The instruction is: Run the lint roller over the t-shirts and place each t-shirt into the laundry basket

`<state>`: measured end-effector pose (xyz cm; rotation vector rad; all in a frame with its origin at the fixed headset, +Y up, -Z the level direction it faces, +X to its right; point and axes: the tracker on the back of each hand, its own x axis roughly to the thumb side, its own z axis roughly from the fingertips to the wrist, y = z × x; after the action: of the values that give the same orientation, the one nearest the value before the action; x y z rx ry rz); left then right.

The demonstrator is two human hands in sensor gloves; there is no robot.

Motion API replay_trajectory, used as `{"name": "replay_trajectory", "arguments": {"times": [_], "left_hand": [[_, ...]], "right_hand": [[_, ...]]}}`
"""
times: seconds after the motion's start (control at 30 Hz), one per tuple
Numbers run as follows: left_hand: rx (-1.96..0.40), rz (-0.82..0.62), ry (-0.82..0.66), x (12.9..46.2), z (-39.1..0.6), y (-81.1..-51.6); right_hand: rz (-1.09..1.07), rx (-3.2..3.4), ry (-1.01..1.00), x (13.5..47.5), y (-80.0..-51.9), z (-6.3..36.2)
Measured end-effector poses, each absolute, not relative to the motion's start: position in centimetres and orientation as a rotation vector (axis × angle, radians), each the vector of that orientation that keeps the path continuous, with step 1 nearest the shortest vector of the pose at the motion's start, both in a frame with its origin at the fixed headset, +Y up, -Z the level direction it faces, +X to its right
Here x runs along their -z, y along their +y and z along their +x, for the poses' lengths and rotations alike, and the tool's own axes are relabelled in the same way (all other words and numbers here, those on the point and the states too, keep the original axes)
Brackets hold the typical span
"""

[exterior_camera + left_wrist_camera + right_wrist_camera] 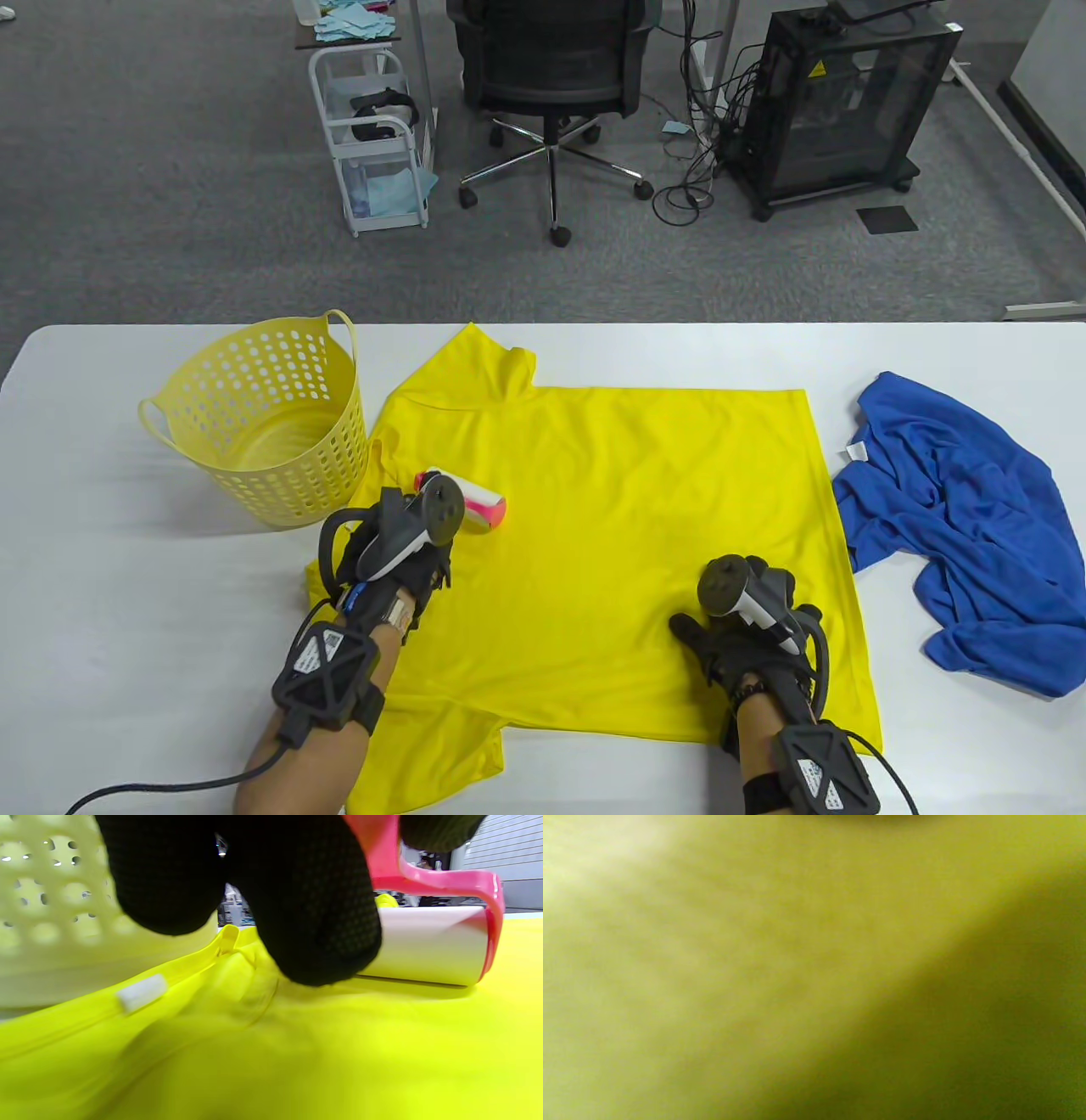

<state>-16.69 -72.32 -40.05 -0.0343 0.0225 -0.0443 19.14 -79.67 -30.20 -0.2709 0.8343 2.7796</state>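
Fingers (314, 921) of my left hand (399, 543) are curled tight around the pink handle of the lint roller (475, 505), so that hand's clamped on it. My right hand (747, 637) is just lying palm-down on the yellow t-shirt (611, 509), fingers looking fairly straight and spread, holding nothing as far as I can tell. Using the yellow t-shirt as the anchor: it's spread flat in the middle of the white table (85, 594), neck end pointing toward the laundry basket (263, 416), hem end toward the blue t-shirt (959, 526). The roller's white drum sits right on the shirt's fabric up near the collar; its long axis runs roughly along the shirt's length, capped pink end pointing toward the hem. In the left wrist view the drum (428, 946) lies flat on the cloth with the pink frame arching over it, and a little white tag (142, 993) shows at the collar seam. My right hand is on the shirt's near hem corner. Right wrist view is just blurry yellow, useless. The basket stands upright just off the shirt's collar side, and the blue shirt lies crumpled just past the hem. Count: two t-shirts, one roller, one basket.
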Motion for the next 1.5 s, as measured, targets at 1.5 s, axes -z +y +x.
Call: {"name": "replay_trajectory", "arguments": {"times": [1.5], "left_hand": [[0.052,-0.158,-0.102,37.0,-16.9,-72.0]], "right_hand": [[-0.277,-2.779,0.855,30.5,-80.0,18.9]]}}
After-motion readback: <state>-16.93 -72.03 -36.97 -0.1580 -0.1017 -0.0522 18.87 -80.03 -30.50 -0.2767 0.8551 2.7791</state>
